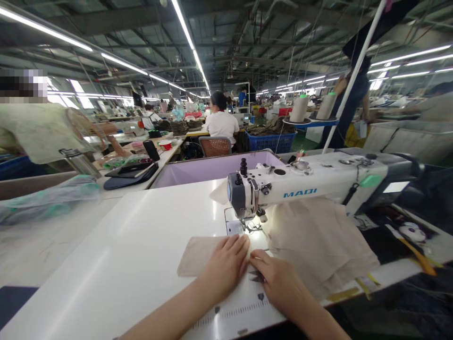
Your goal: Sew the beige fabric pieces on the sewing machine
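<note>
Head view: left hand [229, 262] laid flat on a small beige fabric panel [198, 257], fingers outstretched and close together, pressing from above rather than gripping. Panel flat on the white sewing table [141, 264], long axis roughly crosswise, free end out to the left of the knuckles, right end hidden beneath the fingers. Right hand [275, 274] just beside, curled, thumb and forefinger nearly closed by the left fingertips, thread snips [257, 276] held underneath with blades jutting leftward; no telling whether any cloth in that pinch. Left hand the nearer to the panel, touching. Presser foot [253, 227] of the MAQI sewing machine [329, 182] just beyond the left fingertips; larger beige cloth [318, 241] to the right.
</note>
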A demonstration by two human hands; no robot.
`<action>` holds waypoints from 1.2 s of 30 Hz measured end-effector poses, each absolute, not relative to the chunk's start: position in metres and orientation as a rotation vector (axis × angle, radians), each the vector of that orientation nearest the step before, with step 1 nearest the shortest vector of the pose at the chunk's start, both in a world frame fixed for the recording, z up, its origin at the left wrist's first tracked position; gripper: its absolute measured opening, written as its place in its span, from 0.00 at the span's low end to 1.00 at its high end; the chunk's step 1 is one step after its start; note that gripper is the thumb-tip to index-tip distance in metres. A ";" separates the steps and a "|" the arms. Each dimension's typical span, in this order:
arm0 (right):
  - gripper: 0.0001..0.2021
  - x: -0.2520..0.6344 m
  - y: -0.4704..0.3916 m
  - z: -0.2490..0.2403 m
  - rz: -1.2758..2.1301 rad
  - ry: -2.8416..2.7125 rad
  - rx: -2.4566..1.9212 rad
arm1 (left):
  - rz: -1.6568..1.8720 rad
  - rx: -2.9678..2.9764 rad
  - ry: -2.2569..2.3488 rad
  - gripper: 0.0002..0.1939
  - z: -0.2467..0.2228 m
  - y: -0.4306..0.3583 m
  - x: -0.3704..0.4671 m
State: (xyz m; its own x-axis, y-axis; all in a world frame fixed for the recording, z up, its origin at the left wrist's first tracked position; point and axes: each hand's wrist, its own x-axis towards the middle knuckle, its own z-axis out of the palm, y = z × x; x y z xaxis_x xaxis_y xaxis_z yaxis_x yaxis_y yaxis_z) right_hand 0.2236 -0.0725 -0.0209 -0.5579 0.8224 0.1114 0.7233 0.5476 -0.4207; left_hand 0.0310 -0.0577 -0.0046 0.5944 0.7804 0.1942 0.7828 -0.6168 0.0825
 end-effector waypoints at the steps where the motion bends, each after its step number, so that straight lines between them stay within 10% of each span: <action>1: 0.25 0.224 -0.071 -0.022 0.485 -2.474 -1.279 | -0.353 -2.797 -1.371 0.21 -0.009 -0.053 0.031; 36: 0.19 0.221 -0.046 -0.014 0.531 -2.435 -1.290 | -0.387 -2.734 -1.371 0.19 -0.013 -0.026 0.022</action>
State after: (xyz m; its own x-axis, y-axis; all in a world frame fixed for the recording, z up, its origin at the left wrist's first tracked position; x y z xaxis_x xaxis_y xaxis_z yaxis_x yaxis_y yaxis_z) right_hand 0.2215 -0.0456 -0.0139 -0.5332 0.8379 0.1163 0.7134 0.5193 -0.4706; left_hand 0.0218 -0.0256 -0.0130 0.5734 0.7806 0.2488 0.7955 -0.6031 0.0590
